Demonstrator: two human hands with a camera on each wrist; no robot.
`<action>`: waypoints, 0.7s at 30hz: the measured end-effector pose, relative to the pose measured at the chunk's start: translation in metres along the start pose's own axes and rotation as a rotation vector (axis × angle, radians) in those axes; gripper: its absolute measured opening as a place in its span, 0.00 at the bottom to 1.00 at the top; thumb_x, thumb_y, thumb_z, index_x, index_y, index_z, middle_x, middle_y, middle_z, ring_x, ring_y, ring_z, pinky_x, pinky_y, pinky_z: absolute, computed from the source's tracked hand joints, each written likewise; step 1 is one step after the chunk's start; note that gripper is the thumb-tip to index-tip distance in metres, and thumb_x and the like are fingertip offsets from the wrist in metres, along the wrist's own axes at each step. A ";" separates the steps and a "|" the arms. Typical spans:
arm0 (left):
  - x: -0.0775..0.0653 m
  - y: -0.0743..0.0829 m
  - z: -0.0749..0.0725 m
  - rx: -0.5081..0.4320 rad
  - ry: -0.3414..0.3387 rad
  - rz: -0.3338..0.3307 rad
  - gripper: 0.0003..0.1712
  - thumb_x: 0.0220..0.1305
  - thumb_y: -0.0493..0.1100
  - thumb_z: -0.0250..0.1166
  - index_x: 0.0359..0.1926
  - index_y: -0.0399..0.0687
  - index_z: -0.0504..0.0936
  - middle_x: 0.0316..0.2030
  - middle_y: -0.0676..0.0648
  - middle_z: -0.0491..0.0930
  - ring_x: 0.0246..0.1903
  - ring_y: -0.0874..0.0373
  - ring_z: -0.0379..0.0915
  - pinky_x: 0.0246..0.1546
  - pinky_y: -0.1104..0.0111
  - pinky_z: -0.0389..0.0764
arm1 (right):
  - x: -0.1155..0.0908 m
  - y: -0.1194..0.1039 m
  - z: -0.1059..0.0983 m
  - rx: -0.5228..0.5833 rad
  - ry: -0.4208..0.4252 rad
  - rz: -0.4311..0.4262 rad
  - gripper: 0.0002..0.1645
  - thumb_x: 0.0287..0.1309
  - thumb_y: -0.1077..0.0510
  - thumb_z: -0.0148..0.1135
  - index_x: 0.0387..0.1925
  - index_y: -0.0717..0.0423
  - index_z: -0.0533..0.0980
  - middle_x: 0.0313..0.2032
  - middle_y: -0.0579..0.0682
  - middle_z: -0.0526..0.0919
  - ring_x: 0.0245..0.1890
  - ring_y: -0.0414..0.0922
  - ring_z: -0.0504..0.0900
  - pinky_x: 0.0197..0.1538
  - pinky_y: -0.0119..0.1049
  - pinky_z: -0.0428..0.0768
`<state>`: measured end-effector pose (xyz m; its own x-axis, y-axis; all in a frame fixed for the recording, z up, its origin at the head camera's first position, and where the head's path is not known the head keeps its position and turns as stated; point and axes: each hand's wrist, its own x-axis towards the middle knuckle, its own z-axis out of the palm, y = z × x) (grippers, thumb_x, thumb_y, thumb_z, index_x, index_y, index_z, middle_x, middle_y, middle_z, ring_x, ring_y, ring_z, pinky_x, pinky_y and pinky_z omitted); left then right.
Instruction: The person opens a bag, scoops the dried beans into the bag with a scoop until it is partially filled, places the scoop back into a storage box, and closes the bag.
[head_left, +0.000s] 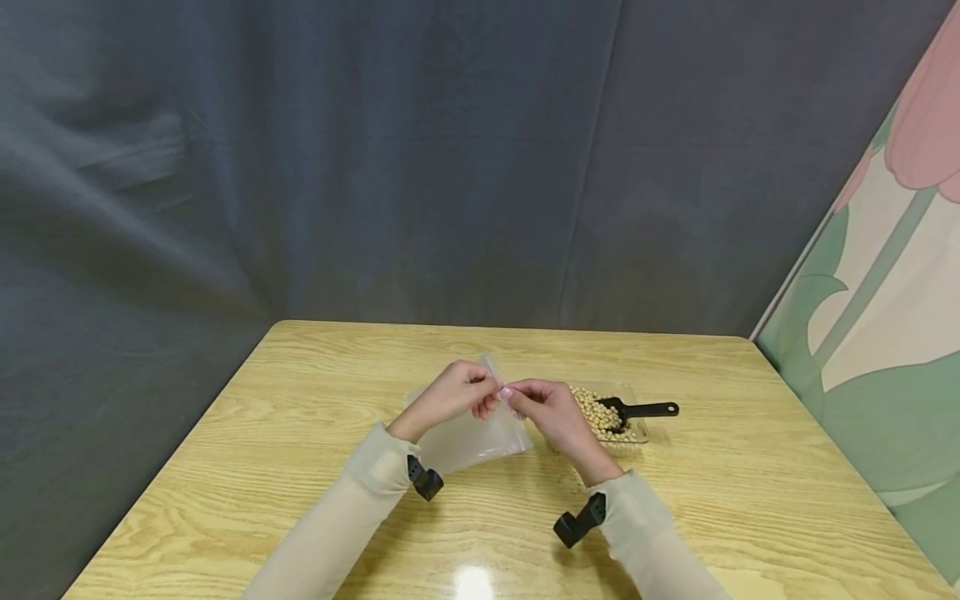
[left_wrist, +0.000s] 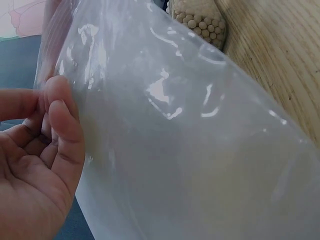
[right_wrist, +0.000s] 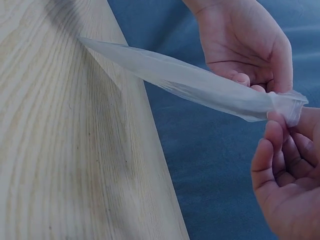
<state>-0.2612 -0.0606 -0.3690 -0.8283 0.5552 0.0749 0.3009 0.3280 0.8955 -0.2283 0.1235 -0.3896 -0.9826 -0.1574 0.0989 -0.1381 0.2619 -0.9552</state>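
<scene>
Both hands are at the top edge of a translucent plastic bag (head_left: 468, 442). My left hand (head_left: 453, 392) pinches that edge between thumb and fingers. Close beside it, my right hand (head_left: 553, 414) pinches the same edge, fingertips nearly meeting those of the left. The bag hangs down from the fingers and looks flat, its film (left_wrist: 165, 130) shiny and wrinkled in the left wrist view. Seen edge-on in the right wrist view, the bag (right_wrist: 175, 80) bulges slightly in the middle and has a bunched end at the fingertips.
Right behind the right hand stands a clear plastic container (head_left: 637, 432) of round, pale yellow beans (head_left: 588, 406). A black scoop (head_left: 651, 410) lies in the beans, its handle sticking out over the right rim. Dark curtain (head_left: 450, 167) hangs behind the wooden table (head_left: 322, 392).
</scene>
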 end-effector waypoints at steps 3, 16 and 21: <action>-0.001 0.000 0.000 0.005 -0.011 0.012 0.18 0.72 0.40 0.49 0.28 0.39 0.81 0.21 0.50 0.78 0.19 0.62 0.74 0.25 0.69 0.78 | 0.001 0.001 0.001 -0.007 0.014 0.001 0.15 0.62 0.54 0.62 0.39 0.63 0.84 0.23 0.45 0.78 0.27 0.44 0.74 0.29 0.32 0.72; 0.000 -0.001 0.001 -0.002 -0.015 -0.027 0.17 0.70 0.38 0.49 0.29 0.35 0.79 0.20 0.50 0.75 0.19 0.61 0.70 0.25 0.70 0.75 | 0.000 0.002 0.001 -0.035 0.008 -0.037 0.16 0.64 0.56 0.60 0.43 0.66 0.83 0.25 0.48 0.81 0.28 0.39 0.77 0.38 0.40 0.80; 0.000 -0.003 0.001 0.008 -0.006 -0.038 0.16 0.70 0.38 0.48 0.29 0.38 0.78 0.19 0.52 0.72 0.19 0.62 0.66 0.25 0.72 0.71 | 0.000 0.003 0.003 -0.040 0.013 -0.063 0.15 0.64 0.57 0.60 0.42 0.67 0.83 0.25 0.48 0.81 0.27 0.39 0.77 0.36 0.34 0.79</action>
<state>-0.2618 -0.0605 -0.3723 -0.8363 0.5469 0.0381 0.2731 0.3554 0.8939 -0.2288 0.1212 -0.3933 -0.9731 -0.1630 0.1626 -0.2047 0.2898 -0.9349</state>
